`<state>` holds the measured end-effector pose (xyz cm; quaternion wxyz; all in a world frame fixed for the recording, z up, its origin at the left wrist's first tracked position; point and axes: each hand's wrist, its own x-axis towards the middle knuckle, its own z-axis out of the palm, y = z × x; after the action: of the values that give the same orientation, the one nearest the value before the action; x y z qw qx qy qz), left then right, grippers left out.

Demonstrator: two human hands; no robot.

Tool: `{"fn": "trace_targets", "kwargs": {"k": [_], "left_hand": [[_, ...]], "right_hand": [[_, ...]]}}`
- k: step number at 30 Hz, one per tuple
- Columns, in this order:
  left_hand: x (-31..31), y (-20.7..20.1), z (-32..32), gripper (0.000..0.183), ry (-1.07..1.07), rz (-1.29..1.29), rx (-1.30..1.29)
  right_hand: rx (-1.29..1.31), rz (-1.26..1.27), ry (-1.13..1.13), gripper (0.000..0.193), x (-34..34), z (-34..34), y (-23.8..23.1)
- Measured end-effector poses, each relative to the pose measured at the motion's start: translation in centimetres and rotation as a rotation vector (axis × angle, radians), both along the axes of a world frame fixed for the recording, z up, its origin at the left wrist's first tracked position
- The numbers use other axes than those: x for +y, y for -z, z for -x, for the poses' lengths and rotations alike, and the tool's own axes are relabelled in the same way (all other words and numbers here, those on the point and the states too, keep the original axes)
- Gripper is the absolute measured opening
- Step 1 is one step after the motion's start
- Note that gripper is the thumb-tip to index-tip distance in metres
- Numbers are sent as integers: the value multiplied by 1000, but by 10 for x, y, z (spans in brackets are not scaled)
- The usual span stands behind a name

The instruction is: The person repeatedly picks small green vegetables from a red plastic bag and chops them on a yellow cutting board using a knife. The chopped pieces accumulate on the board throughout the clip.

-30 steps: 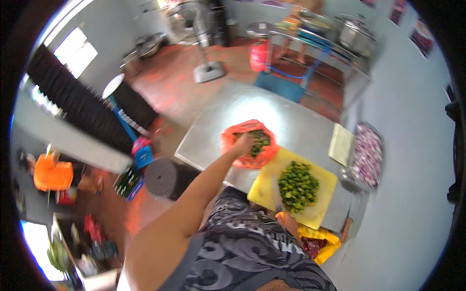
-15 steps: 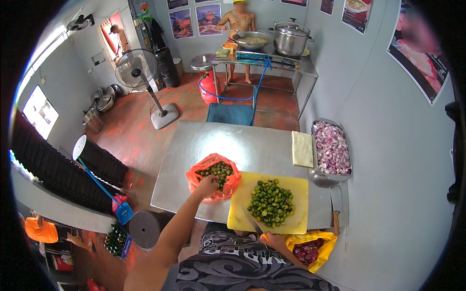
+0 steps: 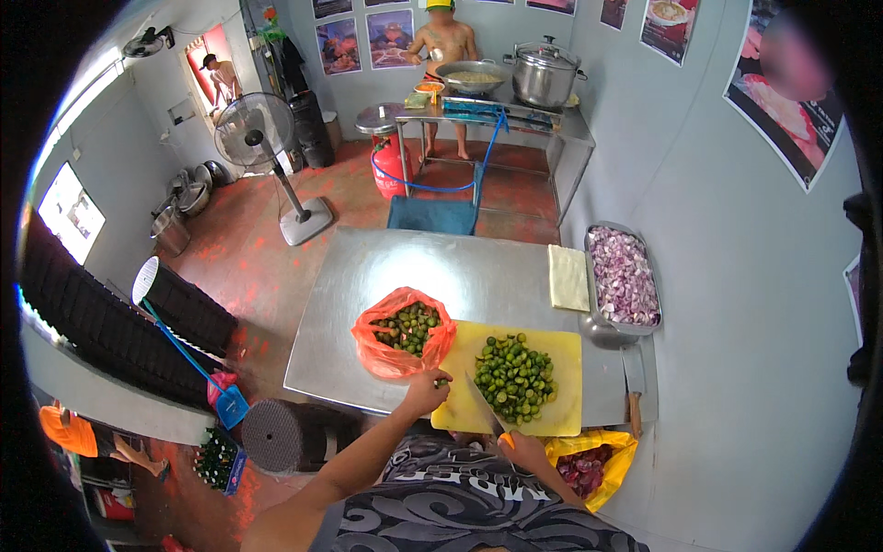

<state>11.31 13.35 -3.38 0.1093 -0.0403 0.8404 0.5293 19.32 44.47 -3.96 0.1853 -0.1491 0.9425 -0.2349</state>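
Observation:
My left hand point(image 3: 425, 394) is at the left edge of the yellow cutting board point(image 3: 568, 409), pinching a small green lime point(image 3: 442, 379) between its fingertips. In my right hand point(image 3: 526, 450) is a knife point(image 3: 484, 404) with an orange handle, its blade slanting up and left over the board. Many cut small limes point(image 3: 515, 377) lie in a heap on the board, right of the blade. An orange-red plastic bag point(image 3: 372, 354) stands open beside the board, filled with whole limes point(image 3: 409, 327).
A second knife point(image 3: 635, 405) lies at the steel table's point(image 3: 322, 322) right side. Beyond it stand a metal tray of chopped onions point(image 3: 624, 276) and a folded cloth point(image 3: 568, 278). A yellow bag of red onions point(image 3: 593, 467) sits near my right arm. A co-worker point(image 3: 446, 46) stands behind the far wok point(image 3: 474, 78).
My left hand has come out of the orange-red bag and moved right and nearer with a lime. The knife in my right hand has swung its tip up and left.

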Motion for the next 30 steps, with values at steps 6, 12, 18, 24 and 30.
{"fn": "trace_targets", "kwargs": {"k": [6, 12, 18, 24, 30], "left_hand": [[22, -13, -14, 32, 2, 77, 47], [32, -21, -24, 36, 36, -14, -104], [36, -9, -25, 37, 37, 24, 66], [40, -2, -24, 30, 66, 177, 216], [41, 1, -24, 24, 151, 306, 283]], "right_hand": [[104, 42, 24, 47, -2, -8, 6], [126, 4, 49, 47, -9, -10, 9], [71, 37, 96, 47, -23, -4, 2], [-27, -17, 83, 53, -34, 7, -13], [62, -28, 55, 45, -37, 13, -17]]}}
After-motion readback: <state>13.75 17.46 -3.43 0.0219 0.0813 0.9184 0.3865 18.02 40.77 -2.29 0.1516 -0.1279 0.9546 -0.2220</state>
